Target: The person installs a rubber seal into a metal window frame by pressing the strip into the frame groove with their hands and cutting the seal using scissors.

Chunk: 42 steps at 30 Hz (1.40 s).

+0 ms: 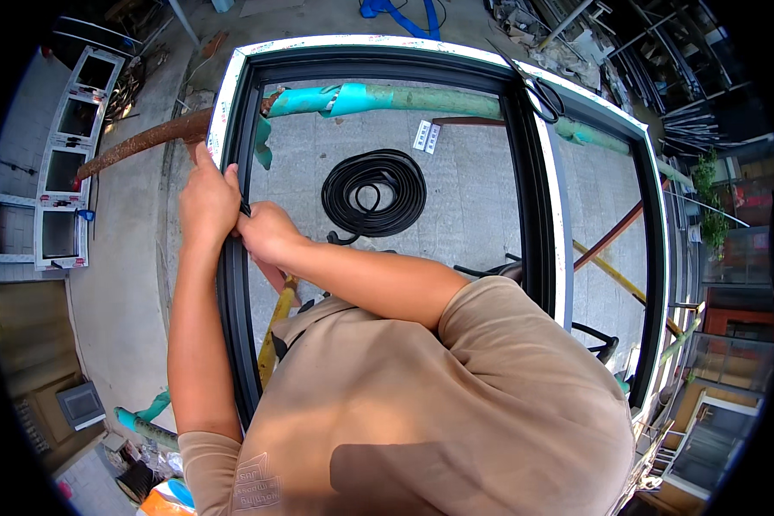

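Observation:
A large window frame [370, 43], black inside with white film on its outer faces, lies across pipe supports in front of me. My left hand [208, 199] is closed over its left side bar, fingers on the outer edge and thumb toward the inner groove. Just inside that bar, my right hand [268, 232] is closed in a pinch on a short visible bit of black rubber strip [246, 209] at the groove. Its fingertips are partly hidden. A coil of black rubber strip [374, 159] lies on the ground, seen through the frame's opening. Black-handled scissors [545, 101] rest on the divider's far end.
A rusty pipe [142, 142] and a turquoise-wrapped pipe [344, 99] run under the frame. A yellow bar [277, 331] stands close to my body. Small white-framed windows [64, 163] are at the left. Scrap and metal lengths [692, 129] are piled at the far right.

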Motion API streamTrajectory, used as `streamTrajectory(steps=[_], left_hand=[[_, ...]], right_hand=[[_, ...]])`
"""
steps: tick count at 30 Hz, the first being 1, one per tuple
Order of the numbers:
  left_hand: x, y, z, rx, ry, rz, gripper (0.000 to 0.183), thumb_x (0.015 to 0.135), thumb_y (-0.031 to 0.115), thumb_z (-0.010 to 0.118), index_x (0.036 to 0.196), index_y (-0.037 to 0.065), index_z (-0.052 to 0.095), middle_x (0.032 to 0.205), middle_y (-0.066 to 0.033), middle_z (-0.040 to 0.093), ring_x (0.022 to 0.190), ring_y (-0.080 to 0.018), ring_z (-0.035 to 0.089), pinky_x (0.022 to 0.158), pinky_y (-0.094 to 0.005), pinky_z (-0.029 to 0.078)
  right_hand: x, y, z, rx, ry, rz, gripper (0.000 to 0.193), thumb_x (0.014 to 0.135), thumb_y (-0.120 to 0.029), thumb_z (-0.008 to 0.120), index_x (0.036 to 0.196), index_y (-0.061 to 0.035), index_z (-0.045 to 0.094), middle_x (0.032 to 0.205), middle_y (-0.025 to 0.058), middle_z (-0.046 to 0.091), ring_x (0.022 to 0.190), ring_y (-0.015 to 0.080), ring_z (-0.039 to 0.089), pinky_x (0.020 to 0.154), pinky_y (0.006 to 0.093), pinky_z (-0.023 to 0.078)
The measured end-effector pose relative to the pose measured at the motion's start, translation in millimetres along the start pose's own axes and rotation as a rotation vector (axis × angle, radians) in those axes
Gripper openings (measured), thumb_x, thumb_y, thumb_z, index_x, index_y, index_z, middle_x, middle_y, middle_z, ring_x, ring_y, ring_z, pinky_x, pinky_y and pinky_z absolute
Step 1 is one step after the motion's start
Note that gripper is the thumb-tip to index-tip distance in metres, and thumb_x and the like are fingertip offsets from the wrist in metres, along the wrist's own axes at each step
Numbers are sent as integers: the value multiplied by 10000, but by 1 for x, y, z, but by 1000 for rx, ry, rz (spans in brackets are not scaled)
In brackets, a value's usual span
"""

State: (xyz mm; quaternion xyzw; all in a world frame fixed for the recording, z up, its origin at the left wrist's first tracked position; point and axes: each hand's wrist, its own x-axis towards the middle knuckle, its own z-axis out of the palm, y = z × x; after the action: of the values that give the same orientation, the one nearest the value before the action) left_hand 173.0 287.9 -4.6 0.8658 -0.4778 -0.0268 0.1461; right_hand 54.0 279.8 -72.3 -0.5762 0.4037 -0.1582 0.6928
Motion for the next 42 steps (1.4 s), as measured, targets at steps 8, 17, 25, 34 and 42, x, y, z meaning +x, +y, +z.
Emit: streamTrajectory(steps=[8, 17, 25, 34, 42], left_hand=[[1, -2, 6, 51, 64, 26, 560, 1126, 296, 652, 1584, 26, 476, 1185, -347, 778, 1063, -569, 769, 927, -654, 609], [1, 1, 1, 67, 23, 20, 606, 1126, 280, 646, 1612, -32, 463, 1221, -350, 768, 1081, -548, 780, 948, -617, 626], [1, -5, 9, 35, 50, 39, 590, 1127, 251, 648, 1610, -29, 459, 1191, -345, 763, 1068, -550, 771, 933, -616, 616], [-5, 5, 0, -19, 79, 34, 587, 1096, 169, 690, 1619, -6, 487, 1253, -331, 758, 1098, -544, 756, 925, -613, 601], [-8, 8, -3, 50, 31, -69, 629, 1097, 163, 694, 1679, 80, 470, 1258, -312, 753, 1111, -540, 755, 923, -616, 602]], right_hand=[[9, 2, 1, -243, 13, -44, 531, 1063, -392, 647, 1115, 119, 782, 1078, 372, 787, 1069, 545, 765, 961, 582, 578], [-8, 3, -12, 25, -160, -61, 241, 1043, -171, 650, 1088, 57, 713, 914, 186, 782, 805, 305, 784, 763, 450, 629], [-40, 36, -65, -518, -566, -100, 269, 1087, -241, 686, 1212, -3, 684, 1066, 199, 796, 1018, 396, 770, 936, 494, 582], [3, 40, -89, -806, -910, -285, 340, 1099, -254, 716, 1284, 23, 649, 1197, 311, 761, 1207, 508, 718, 1035, 564, 543], [31, 50, -99, -838, -930, -310, 437, 1052, -245, 753, 1347, 54, 635, 1238, 322, 757, 1258, 505, 708, 1082, 576, 550]])
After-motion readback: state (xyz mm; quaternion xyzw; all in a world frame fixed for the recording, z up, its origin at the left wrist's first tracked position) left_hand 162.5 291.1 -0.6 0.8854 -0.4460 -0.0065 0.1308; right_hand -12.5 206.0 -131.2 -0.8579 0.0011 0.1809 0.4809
